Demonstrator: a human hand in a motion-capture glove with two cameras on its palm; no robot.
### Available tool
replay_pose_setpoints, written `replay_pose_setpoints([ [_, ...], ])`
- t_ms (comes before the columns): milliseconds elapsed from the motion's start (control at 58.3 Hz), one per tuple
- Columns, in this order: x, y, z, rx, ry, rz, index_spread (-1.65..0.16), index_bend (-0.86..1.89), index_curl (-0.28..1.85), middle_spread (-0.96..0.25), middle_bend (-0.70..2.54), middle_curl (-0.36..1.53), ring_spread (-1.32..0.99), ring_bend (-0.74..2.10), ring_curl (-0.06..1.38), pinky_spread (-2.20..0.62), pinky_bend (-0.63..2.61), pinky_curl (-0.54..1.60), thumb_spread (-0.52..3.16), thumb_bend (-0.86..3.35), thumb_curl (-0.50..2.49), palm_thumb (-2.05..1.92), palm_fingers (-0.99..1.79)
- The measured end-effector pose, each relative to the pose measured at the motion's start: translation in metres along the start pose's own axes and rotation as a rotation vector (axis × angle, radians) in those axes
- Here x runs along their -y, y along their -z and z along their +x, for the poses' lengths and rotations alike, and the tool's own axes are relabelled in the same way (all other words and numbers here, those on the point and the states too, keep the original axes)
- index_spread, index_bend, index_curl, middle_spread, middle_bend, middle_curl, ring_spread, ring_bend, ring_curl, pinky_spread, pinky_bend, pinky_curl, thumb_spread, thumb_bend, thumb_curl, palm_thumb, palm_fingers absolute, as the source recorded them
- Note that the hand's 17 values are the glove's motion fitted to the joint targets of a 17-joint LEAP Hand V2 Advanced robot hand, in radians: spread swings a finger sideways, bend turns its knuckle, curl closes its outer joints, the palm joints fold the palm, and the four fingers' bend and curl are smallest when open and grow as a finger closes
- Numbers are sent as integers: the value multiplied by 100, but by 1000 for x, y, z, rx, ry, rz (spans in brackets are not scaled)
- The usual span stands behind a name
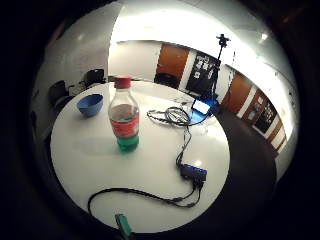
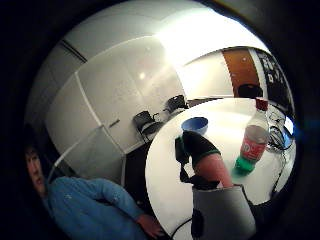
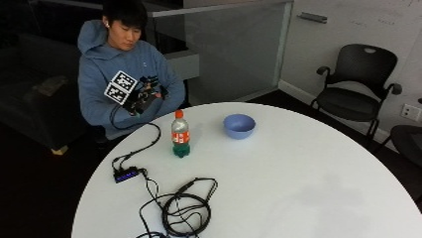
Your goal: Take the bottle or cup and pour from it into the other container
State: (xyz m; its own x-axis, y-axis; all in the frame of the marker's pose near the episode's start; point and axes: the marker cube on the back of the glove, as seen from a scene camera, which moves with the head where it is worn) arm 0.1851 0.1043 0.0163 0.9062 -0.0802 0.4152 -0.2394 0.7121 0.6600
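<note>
1. The person sits at the edge of the round white table (image 3: pixel 296 168). The gloved right hand (image 3: pixel 143 96) is raised in front of the chest, above the table's rim and touching nothing on it.

2. Grip state: cannot tell. The outside view shows the glove as a dark shape with the fingers unresolved. The thumb side palm view shows one gloved finger (image 2: pixel 200 147) reaching out straight toward the table, but not the rest. No object is in the hand.

3. The bottle (image 3: pixel 180 134) stands upright on the table, red cap on, red label round the middle, green liquid low in the base. It shows uncovered and apart from the hand in the little finger side palm view (image 1: pixel 123 114).

4. The blue bowl (image 3: pixel 238 125) sits open side up just beyond the bottle, near it but not touching, on the side away from the person's right hand.

5. Key relation: the bottle lies forward of and below the hand, a short way in from the table edge, long axis vertical. The gloved hand is the one nearer to it; the bowl lies farther along roughly the same line.

6. Judgement: the approach has not closed and the pick-up is not yet begun. A sideways reach round the label looks workable. The cap appears to be on, which would block any pour.

7. Also on the table: a small black box (image 3: pixel 125 174) with cables, and a coiled cable (image 3: pixel 184 210) nearer the camera, both off the line from hand to bottle.
</note>
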Motion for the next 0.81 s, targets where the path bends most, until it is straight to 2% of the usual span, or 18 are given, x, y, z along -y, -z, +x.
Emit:
replay_pose_setpoints([
  [394,-8,-23,95,295,-251,-89,-38,15,23,-6,19,30,14,47,27,23,31,33,95,-3,40,62,10],
  [514,-3,-42,122,378,-288,-130,-38,15,23,-6,19,31,15,47,27,24,31,34,95,-4,40,60,8],
  [806,-2,-104,121,728,-419,-263,-39,14,23,-3,18,29,19,46,28,26,36,36,93,-4,38,54,-2],
])
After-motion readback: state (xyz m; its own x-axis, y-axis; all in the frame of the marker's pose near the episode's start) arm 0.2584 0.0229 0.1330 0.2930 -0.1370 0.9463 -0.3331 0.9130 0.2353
